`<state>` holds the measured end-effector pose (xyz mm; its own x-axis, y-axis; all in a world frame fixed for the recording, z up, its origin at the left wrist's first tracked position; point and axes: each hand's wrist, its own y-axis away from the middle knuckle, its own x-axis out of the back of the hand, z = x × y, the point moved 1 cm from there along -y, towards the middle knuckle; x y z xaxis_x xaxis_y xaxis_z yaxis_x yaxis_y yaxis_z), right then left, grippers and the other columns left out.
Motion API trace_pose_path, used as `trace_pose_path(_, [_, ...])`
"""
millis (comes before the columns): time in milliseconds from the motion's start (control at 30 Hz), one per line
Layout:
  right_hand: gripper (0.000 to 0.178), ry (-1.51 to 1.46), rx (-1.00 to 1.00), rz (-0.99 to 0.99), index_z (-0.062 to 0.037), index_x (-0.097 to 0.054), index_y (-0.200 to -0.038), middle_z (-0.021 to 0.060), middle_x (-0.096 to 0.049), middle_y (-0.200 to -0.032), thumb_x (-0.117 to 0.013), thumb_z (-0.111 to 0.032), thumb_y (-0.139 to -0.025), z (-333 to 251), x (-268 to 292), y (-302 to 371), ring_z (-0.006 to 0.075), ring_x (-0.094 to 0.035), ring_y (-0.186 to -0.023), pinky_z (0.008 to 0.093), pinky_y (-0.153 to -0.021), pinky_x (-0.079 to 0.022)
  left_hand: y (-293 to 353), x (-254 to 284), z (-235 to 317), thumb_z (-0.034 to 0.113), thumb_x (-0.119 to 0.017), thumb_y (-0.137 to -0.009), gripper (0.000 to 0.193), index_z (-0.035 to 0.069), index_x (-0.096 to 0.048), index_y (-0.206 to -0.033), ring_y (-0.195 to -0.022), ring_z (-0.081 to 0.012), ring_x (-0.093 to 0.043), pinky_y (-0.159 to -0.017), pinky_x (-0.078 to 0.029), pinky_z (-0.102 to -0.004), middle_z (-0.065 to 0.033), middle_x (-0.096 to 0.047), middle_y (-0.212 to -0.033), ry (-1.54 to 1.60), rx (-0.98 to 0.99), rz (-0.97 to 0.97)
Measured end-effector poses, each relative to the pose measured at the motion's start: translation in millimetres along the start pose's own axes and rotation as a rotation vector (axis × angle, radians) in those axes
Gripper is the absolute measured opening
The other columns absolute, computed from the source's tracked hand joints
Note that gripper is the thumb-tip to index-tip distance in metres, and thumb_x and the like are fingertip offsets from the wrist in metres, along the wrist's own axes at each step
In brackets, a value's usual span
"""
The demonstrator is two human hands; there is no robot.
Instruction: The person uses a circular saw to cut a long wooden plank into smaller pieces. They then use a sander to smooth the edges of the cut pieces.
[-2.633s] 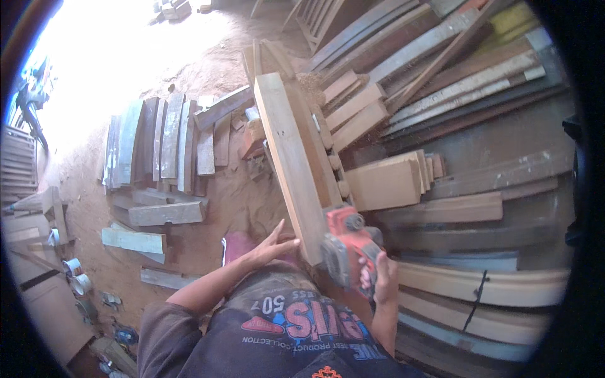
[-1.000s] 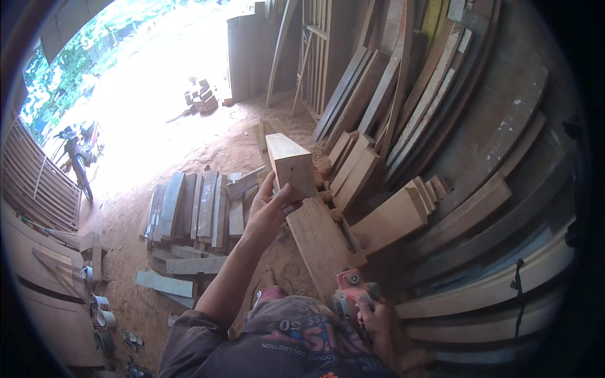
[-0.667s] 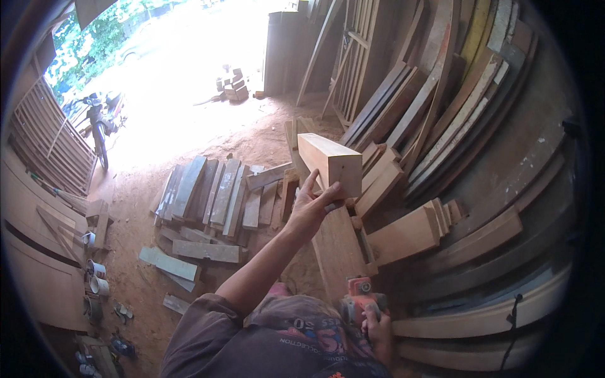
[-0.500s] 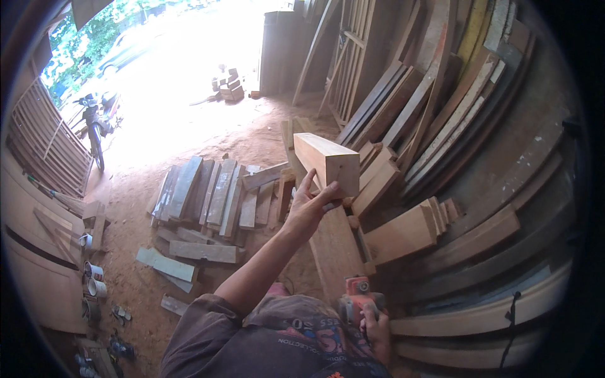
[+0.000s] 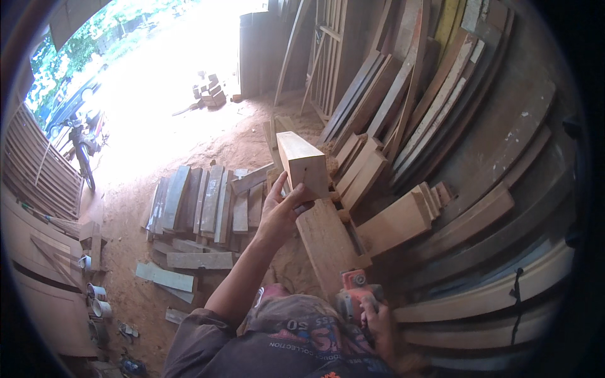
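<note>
The left hand (image 5: 275, 213) grips the beam (image 5: 309, 173) by its near end, which has risen from lying flat on the bench (image 5: 328, 242), well clear of the planer (image 5: 357, 294). The right hand (image 5: 378, 320) grips the planer, whose underside is hidden; whether the beam's far end touches the bench is unclear.

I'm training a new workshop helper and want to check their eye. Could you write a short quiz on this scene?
1. Which hand holds the red power tool? A) left B) right C) neither
2. True or false: the left hand is empty.
3. Fill the gap: the two-wheeler stands toward the picture's ____ edge.

Key: 1. B, the right hand. 2. False: the left hand grips a wooden block. 3. Left.
</note>
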<state>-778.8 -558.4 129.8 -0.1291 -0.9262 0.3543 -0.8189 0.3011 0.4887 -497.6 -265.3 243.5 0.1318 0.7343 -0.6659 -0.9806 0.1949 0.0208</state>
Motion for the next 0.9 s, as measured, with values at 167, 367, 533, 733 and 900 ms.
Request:
trace_pose_path(167, [0.043,-0.032,0.015,-0.009,-0.0007,-0.073,-0.094,0.0027,-0.063,-0.063,-0.071,-0.042,-0.106,2,0,-3,0.0119,-0.060,-0.051,0.0305,-0.049,-0.047,5,1,6,0.019,-0.073,-0.108,0.091,0.000,-0.014,-0.173,-0.123,-0.0251,-0.070,-0.101,-0.059,-0.0426,-0.0169,-0.062,-0.144,-0.034,0.020,0.015])
trace_pose_path(367, [0.043,-0.064,0.038,-0.003,-0.0003,-0.072,-0.094,0.0025,-0.063,-0.062,-0.071,-0.041,-0.107,7,-2,-5,0.0111,-0.058,-0.050,0.0296,-0.047,-0.046,8,-1,13,0.022,-0.069,-0.110,0.070,0.003,-0.034,-0.168,-0.121,-0.0210,-0.070,-0.100,-0.058,-0.0408,-0.0121,-0.063,-0.143,-0.084,0.008,-0.010])
trace_pose_path(533, [0.042,-0.028,0.021,0.025,-0.0001,-0.071,-0.094,0.0023,-0.062,-0.063,-0.071,-0.041,-0.107,8,-2,-4,0.0106,-0.057,-0.049,0.0292,-0.045,-0.045,7,-2,13,0.022,-0.068,-0.111,0.064,0.006,-0.039,-0.166,-0.121,-0.0203,-0.070,-0.100,-0.058,-0.0402,-0.0106,-0.065,-0.141,-0.076,0.000,-0.004])
trace_pose_path(733, [0.045,0.045,0.044,0.003,-0.0060,-0.080,-0.090,0.0013,-0.069,-0.061,-0.069,-0.047,-0.106,0,3,-1,0.0141,-0.069,-0.054,0.0335,-0.053,-0.056,17,5,14,0.044,-0.064,-0.111,0.070,0.009,-0.039,-0.166,-0.123,-0.0254,-0.069,-0.102,-0.057,-0.0463,-0.0121,-0.065,-0.142,-0.036,0.070,-0.027])
trace_pose_path(900, [0.049,0.052,0.018,-0.013,-0.0036,-0.078,-0.094,0.0022,-0.068,-0.063,-0.069,-0.050,-0.106,-3,3,-1,0.0140,-0.069,-0.057,0.0344,-0.055,-0.055,58,44,-17,0.066,-0.066,-0.101,0.095,0.010,-0.032,-0.170,-0.132,-0.0325,-0.065,-0.101,-0.058,-0.0561,-0.0201,-0.059,-0.151,-0.103,0.410,0.068])
